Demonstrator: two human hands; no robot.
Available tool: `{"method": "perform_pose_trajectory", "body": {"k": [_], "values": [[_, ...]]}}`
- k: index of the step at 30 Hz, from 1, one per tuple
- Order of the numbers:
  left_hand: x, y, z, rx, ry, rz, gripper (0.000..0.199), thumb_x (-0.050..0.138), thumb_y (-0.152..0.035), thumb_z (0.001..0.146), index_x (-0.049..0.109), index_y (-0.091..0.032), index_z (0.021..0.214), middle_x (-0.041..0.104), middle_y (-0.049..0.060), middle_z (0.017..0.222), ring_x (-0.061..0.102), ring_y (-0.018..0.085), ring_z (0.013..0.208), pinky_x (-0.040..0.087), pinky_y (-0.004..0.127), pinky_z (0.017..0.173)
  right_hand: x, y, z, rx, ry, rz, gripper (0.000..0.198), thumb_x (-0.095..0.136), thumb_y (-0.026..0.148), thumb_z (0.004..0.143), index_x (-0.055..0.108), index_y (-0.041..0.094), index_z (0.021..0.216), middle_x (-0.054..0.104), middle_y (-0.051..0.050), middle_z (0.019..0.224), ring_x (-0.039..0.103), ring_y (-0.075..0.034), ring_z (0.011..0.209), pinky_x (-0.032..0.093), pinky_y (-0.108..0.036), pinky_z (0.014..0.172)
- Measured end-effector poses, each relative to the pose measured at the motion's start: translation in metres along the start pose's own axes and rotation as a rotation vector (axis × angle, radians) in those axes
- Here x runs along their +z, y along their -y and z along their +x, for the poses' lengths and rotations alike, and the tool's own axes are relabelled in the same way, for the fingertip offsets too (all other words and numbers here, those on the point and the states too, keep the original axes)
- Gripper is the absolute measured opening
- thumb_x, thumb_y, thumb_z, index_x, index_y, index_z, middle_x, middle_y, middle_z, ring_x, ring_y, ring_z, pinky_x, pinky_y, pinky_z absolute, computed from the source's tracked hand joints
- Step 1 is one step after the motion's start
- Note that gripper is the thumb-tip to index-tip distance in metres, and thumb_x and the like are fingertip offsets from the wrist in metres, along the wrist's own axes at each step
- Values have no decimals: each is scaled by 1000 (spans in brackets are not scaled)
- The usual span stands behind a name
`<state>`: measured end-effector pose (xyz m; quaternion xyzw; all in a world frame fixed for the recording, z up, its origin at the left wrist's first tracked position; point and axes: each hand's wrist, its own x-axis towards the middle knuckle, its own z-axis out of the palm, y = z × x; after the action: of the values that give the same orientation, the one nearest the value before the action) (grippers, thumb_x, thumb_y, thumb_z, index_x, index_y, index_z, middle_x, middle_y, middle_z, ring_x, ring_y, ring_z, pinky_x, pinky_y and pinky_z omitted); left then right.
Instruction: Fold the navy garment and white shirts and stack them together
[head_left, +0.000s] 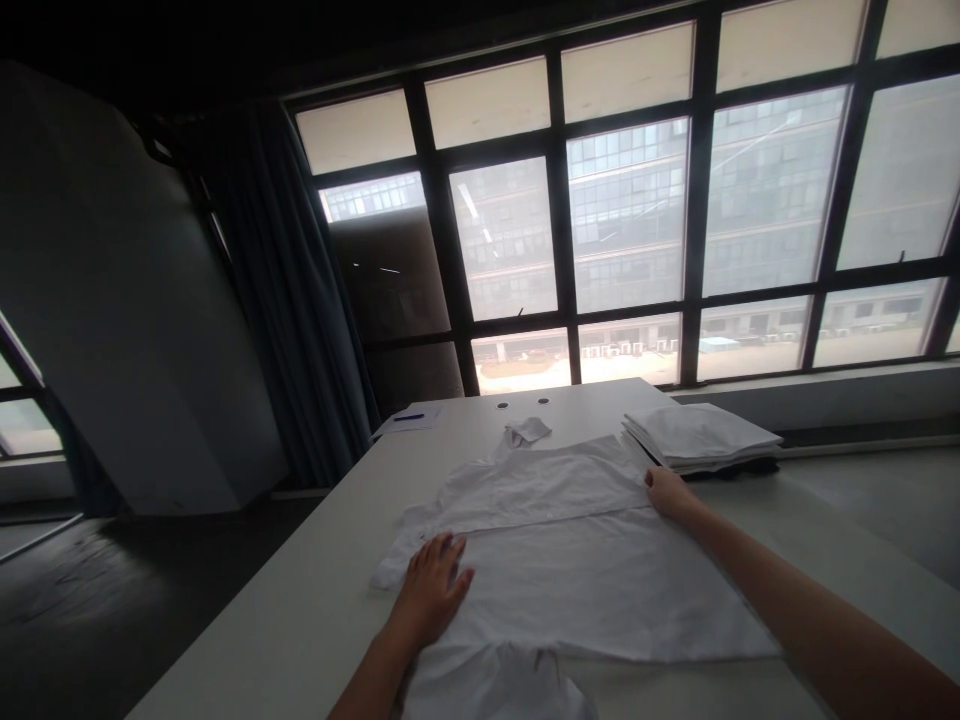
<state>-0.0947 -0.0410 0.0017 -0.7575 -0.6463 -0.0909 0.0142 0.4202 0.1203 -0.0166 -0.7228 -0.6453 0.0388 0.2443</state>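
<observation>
A white shirt (570, 575) lies spread across the white table, with a long straight fold or placket line running across its middle. My left hand (433, 588) rests flat on the shirt's left part, near the collar end, fingers stretched out. At the shirt's right edge, my right hand (670, 493) is closed, pinching the fabric at the end of that line. One sleeve bunches toward me at the bottom. At the far side, a small piece of the white cloth sticks up, crumpled.
A stack of folded white garments (701, 435) stands at the right, just beyond my right hand. Paper sheets (409, 420) with a blue pen (409, 416) lie at the table's (300, 590) far left corner. Dark-framed windows and a blue curtain (277, 270) stand behind.
</observation>
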Motion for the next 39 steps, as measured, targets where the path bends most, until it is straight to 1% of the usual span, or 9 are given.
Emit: {"method": "perform_pose_trajectory", "body": {"k": [6,10,17,20,23,28,32,36,39], "values": [[3,4,2,11,46,30,67,41,-58,99,31,-28,159,21,6,168,14,29,156,11,51,125,-12,7,-18,13,30,-68,34,45,9,85,70,14,108,71,-16,103,66,-25,94,45,-33,85],[3,3,4,19,105,34,65,36,-60,100,30,-32,159,22,4,168,14,29,156,8,54,125,-11,35,-46,-29,-24,-138,39,39,15,94,63,11,125,60,-25,128,57,-33,120,38,-43,101],[-3,0,3,-54,134,25,72,35,-66,98,30,-30,160,18,5,168,11,29,156,7,55,124,27,98,-114,-314,166,-131,58,43,56,97,51,28,147,40,-10,161,32,-32,148,17,-53,119],[-8,2,2,-91,165,12,77,30,-71,97,27,-27,161,15,6,168,10,29,156,8,55,124,27,85,-123,-351,276,-156,71,30,67,98,37,29,157,27,-11,167,19,-36,154,7,-60,120],[-11,3,2,-113,186,9,81,26,-73,96,26,-23,161,14,8,168,10,29,156,8,55,124,15,46,-114,-308,308,-215,72,26,67,98,31,30,159,22,-8,168,16,-35,154,7,-63,120],[-17,-9,2,-160,162,84,83,27,-71,96,29,-17,160,17,11,167,11,35,155,7,61,123,-9,-12,-103,-118,154,-378,59,29,39,100,41,21,155,30,-12,165,22,-41,151,9,-73,115],[-24,-28,-4,-39,152,103,73,33,-62,98,39,-19,156,19,10,167,11,33,156,8,56,124,-18,1,-123,-213,-20,-416,59,38,27,94,47,15,151,31,-15,164,20,-40,152,7,-67,119],[-20,-41,-18,61,256,-26,78,37,-74,93,29,-34,159,14,4,169,10,34,156,10,58,123,-8,36,-161,-253,197,-247,61,38,51,97,43,28,154,30,-9,165,25,-37,152,18,-67,118],[-12,-38,-24,38,259,-40,82,34,-82,90,24,-39,159,10,3,169,3,37,155,2,67,120,1,45,-180,-289,257,-173,68,35,66,96,41,33,155,28,-7,166,22,-38,152,10,-69,119]]}}
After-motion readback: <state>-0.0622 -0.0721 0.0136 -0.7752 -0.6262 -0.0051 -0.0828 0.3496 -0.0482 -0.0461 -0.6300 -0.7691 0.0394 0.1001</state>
